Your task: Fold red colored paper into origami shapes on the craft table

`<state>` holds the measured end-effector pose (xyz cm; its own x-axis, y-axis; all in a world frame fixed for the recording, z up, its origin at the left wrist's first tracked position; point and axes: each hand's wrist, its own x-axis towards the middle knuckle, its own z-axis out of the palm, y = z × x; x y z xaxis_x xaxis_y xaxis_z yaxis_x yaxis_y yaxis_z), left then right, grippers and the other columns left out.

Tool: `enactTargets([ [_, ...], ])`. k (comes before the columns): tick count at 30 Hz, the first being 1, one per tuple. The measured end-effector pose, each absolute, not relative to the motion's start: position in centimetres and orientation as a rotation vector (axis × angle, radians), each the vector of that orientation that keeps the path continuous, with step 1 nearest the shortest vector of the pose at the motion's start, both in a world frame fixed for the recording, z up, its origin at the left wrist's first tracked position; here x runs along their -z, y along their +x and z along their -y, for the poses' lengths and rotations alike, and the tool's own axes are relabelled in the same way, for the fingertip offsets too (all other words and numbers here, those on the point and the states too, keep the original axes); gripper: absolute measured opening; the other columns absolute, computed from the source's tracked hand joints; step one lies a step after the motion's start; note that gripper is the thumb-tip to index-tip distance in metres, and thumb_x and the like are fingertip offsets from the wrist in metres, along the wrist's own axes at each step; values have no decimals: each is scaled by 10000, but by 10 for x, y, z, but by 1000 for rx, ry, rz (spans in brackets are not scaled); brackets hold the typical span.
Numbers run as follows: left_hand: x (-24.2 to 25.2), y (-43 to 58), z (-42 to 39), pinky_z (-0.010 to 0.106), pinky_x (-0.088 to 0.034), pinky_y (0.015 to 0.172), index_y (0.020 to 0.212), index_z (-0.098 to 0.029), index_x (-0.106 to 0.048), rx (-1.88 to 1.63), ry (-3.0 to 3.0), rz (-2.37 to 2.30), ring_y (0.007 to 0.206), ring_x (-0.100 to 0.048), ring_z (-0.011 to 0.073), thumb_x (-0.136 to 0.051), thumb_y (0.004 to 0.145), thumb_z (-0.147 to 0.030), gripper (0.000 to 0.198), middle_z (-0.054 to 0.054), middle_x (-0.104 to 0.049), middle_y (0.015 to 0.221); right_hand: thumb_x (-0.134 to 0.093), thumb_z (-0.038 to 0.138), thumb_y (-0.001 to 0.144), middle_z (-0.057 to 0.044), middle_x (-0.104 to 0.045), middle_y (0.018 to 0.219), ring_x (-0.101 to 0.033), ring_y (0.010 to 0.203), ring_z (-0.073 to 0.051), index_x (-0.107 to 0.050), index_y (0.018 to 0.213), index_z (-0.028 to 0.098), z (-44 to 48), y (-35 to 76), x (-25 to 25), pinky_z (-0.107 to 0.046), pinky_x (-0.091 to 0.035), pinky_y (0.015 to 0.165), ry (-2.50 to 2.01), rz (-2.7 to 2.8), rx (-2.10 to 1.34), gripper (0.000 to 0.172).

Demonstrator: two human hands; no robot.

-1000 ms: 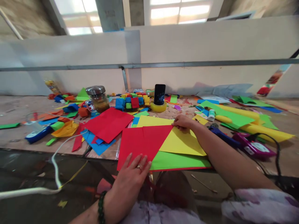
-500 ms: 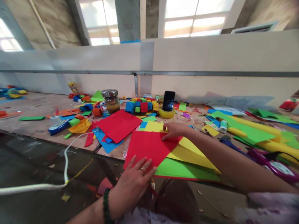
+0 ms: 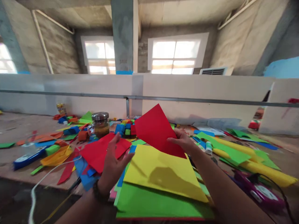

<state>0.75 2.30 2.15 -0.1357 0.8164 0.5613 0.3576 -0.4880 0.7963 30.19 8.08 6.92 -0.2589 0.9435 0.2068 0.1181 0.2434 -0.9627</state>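
Note:
My right hand (image 3: pixel 184 141) pinches the lower right edge of a red sheet (image 3: pixel 154 127), which stands tilted up off the table. Beneath it lies a yellow sheet (image 3: pixel 161 174), marked by the hand's shadow, on top of a green sheet (image 3: pixel 158 202). To the left, my left hand (image 3: pixel 114 158) is raised with thumb and fingers apart and nothing in it. Behind that hand a second red sheet (image 3: pixel 95 152) lies flat, partly covered by my fingers in this view.
A lidded glass jar (image 3: pixel 100 126) stands at the back, beside several coloured cubes (image 3: pixel 120 129). At left are a blue glue gun (image 3: pixel 30 158) and a white cord (image 3: pixel 32 199); at right, a purple device (image 3: pixel 259 189) and yellow rolls (image 3: pixel 268 172). A barrier (image 3: pixel 187 88) runs behind.
My right hand has lifted the red sheet off the stack, baring the yellow sheet. My left hand has come off the red sheet and moved left. The view has tilted upward.

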Motion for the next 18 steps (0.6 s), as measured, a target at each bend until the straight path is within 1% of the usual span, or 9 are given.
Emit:
enactTargets([
  [1,-26,16,-41,373,-416,1021,1391,-262,-367,-1666,1518,-1247,1337,-400,269,-676,793,-444,697,112,-417,1444,-799,444,600,-54,-731,851,-674,709,-207,-679,939,162,-78,301,-70,-301,-521,625,-967,1547,-1122,457],
  [3,-30,35,-72,323,-483,906,1303,-236,-452,-1469,1103,-1087,1256,-500,245,-648,815,-467,574,115,-511,1359,-819,416,581,-44,-732,833,-670,692,-199,-688,893,170,-74,296,-70,-300,-521,624,-900,1497,-1101,418],
  [5,-28,55,-95,284,-515,775,1141,-187,-563,-1196,879,-910,1093,-617,225,-633,818,-513,464,121,-623,1197,-828,399,572,-42,-734,841,-669,699,-200,-696,883,171,-73,293,-67,-305,-523,630,-867,1492,-1115,407],
  [7,-23,69,-108,258,-520,692,1009,-171,-619,-1087,792,-727,903,-680,189,-682,797,-468,371,98,-687,1045,-830,384,574,-47,-734,860,-671,717,-204,-704,895,166,-74,293,-65,-311,-527,644,-862,1519,-1144,408],
  [10,-17,77,-115,209,-513,632,885,-179,-637,-1186,741,-618,693,-672,113,-742,765,-263,180,24,-715,864,-826,368,590,-61,-732,917,-676,772,-217,-702,939,162,-77,296,-62,-329,-536,688,-891,1574,-1143,424],
  [11,-16,77,-115,191,-507,615,857,-181,-632,-1226,727,-623,650,-659,93,-742,755,-201,152,1,-712,817,-819,370,603,-64,-730,937,-677,788,-219,-697,960,166,-78,297,-63,-331,-537,697,-909,1583,-1124,429],
  [13,-15,75,-112,162,-496,585,826,-177,-627,-1273,708,-636,599,-639,67,-739,726,-112,164,-26,-703,755,-785,394,653,-65,-728,932,-673,790,-213,-692,966,168,-78,298,-64,-319,-531,688,-945,1590,-1057,397],
  [15,-16,72,-108,153,-494,565,795,-164,-629,-1289,708,-642,587,-636,67,-749,688,-70,186,-28,-698,714,-741,434,700,-57,-720,852,-659,737,-195,-700,902,159,-77,298,-67,-295,-514,645,-975,1581,-972,344],
  [18,-17,69,-103,160,-499,560,728,-148,-630,-1290,732,-643,585,-640,81,-791,631,-90,196,-24,-685,658,-698,480,726,-35,-685,734,-614,643,-169,-705,806,158,-72,295,-70,-275,-476,575,-1035,1544,-862,332],
])
